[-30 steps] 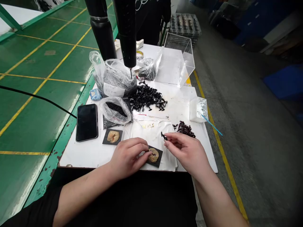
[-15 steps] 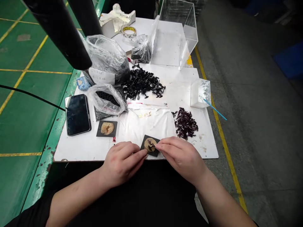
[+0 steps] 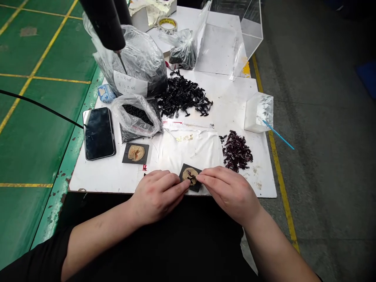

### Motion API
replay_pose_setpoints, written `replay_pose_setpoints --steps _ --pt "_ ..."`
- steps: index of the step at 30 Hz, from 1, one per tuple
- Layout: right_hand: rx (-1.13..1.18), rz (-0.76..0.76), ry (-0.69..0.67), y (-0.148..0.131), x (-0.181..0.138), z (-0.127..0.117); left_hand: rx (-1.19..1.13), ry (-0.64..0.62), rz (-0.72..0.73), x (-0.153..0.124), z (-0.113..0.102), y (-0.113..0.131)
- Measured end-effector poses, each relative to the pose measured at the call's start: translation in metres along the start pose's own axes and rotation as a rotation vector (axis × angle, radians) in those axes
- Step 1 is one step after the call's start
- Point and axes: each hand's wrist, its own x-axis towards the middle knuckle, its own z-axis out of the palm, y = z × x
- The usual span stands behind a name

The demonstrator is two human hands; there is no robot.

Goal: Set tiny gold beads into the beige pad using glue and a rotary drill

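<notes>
A small black square pad with a tan blob on it lies at the near edge of the white table. My left hand is curled, its fingertips pressed on the pad's left corner. My right hand pinches a tiny dark clip part against the tan blob. A pile of dark red parts lies just beyond my right hand. A heap of black parts sits further back.
A second pad with a tan blob and a phone lie to the left. Plastic bags of black parts, a tape roll, a clear box and a small clear container with a blue stick stand behind. A black tool hangs overhead.
My right hand brought the small dark part down from above the table onto the tan blob. The left hand stayed on the pad. The view tilted downward.
</notes>
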Motion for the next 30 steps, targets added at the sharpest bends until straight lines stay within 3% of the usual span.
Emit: replay_pose_setpoints --steps 20,26,30 --pt "-0.062 0.037 -0.067 0.0 -0.004 0.0 0.045 -0.039 -0.051 0.011 0.0 0.005" --pt "-0.055 0.122 -0.129 0.012 0.024 -0.024 0.072 -0.052 -0.04 0.011 0.001 0.005" --pt "-0.237 0.275 -0.109 0.037 0.06 -0.029 0.084 -0.049 -0.026 0.009 0.001 0.005"
